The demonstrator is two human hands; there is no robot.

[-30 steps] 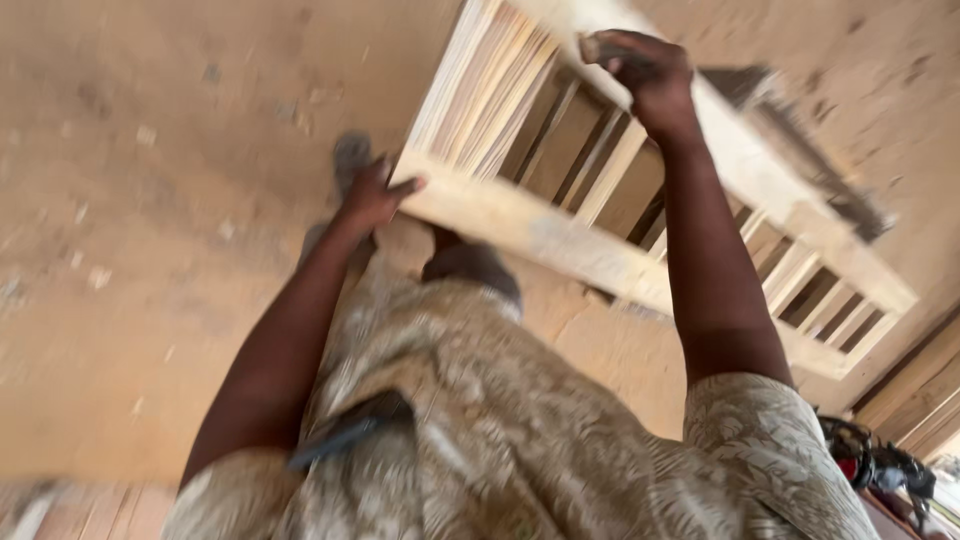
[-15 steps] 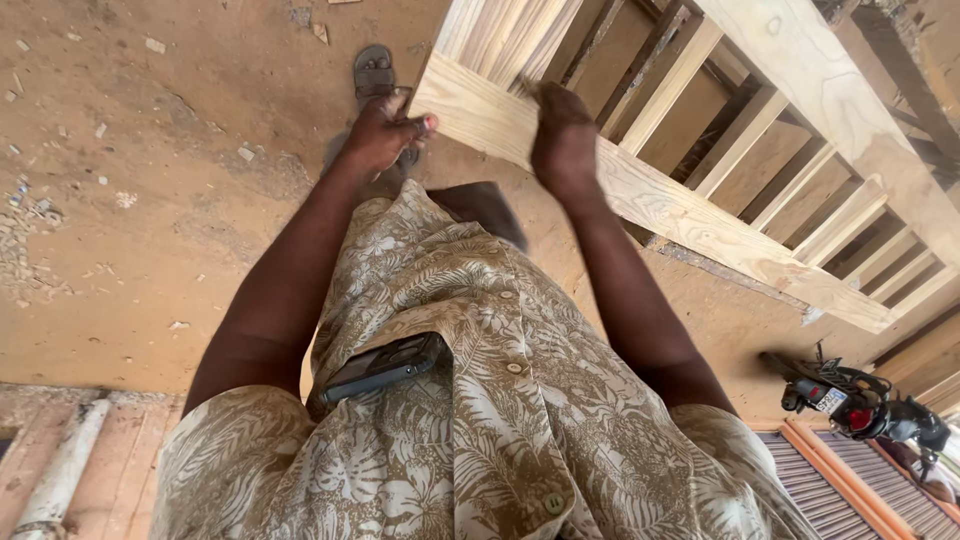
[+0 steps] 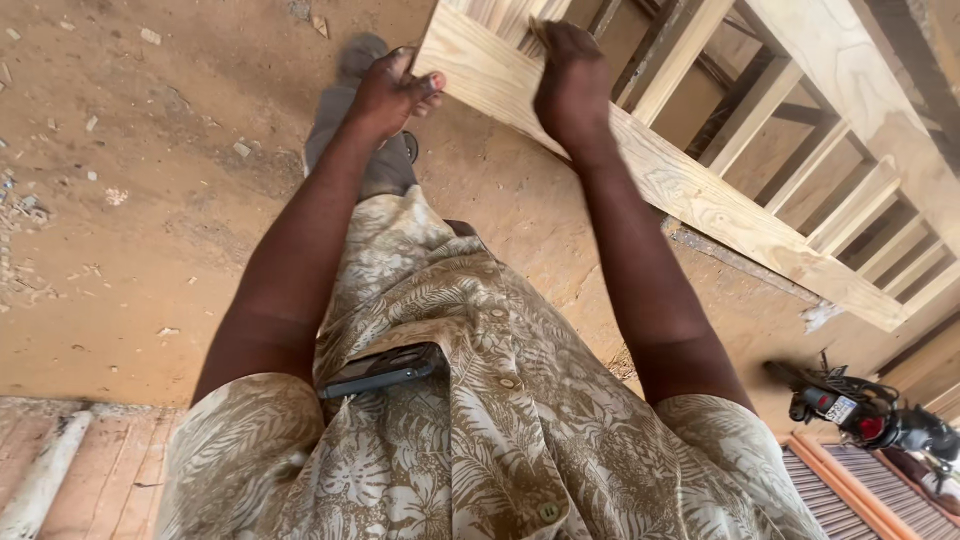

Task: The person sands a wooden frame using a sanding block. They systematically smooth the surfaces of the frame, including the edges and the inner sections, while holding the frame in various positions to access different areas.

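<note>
A pale wooden frame (image 3: 700,205) with several slats fills the upper right. It hangs above the dirt ground. My left hand (image 3: 392,92) grips the near corner of its long bottom rail, thumb on the top face. My right hand (image 3: 572,85) clasps the same rail a little further along, fingers curled over its upper edge by the slats. Both arms are stretched forward over my leaf-patterned shirt (image 3: 480,420).
A dark phone (image 3: 382,368) sticks out of my shirt pocket. My foot in a sandal (image 3: 365,60) is on sandy ground (image 3: 150,200) strewn with wood chips. A motorbike (image 3: 860,410) stands at lower right, beside louvred panels (image 3: 860,495). A white pipe (image 3: 45,475) lies at lower left.
My right hand came down from the frame's far rail onto the near rail beside my left hand. The frame sits slightly higher in view and my leg has stepped forward.
</note>
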